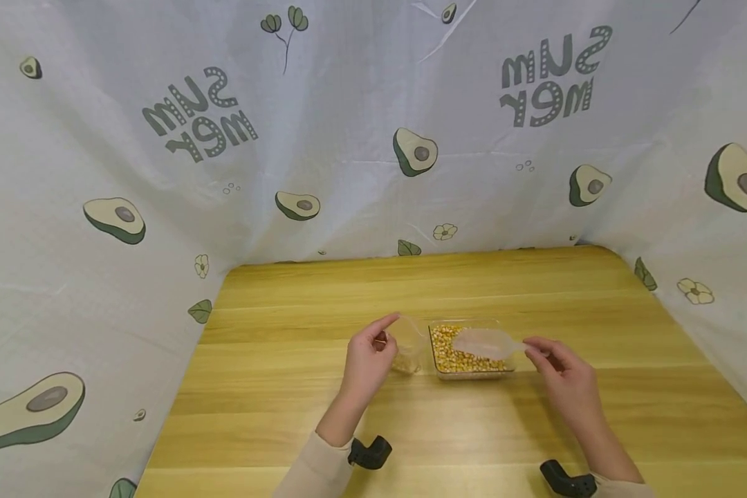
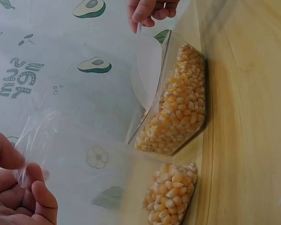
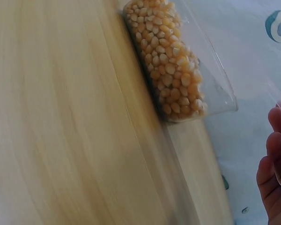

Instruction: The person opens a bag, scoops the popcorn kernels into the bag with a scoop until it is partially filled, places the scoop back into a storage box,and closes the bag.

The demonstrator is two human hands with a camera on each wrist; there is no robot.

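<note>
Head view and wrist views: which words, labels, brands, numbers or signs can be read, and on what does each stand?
"sum mer", mirrored: cloth backdrop, head view, left.
"sum mer", mirrored: same cloth, head view, right.
"sum mer", sideways: cloth, left wrist view.
No other text is readable.

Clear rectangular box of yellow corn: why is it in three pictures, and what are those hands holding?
No machine here, just a person wearing three cameras that all see the box. The wide picture comes from the head; the two tilted ones come from the wrists. The box stands on a yellow wood-grained table. The left hand pinches a thin, clear plastic bag with corn kernels inside. The right hand holds a pale, see-through scoop by its handle, over the box.
</note>
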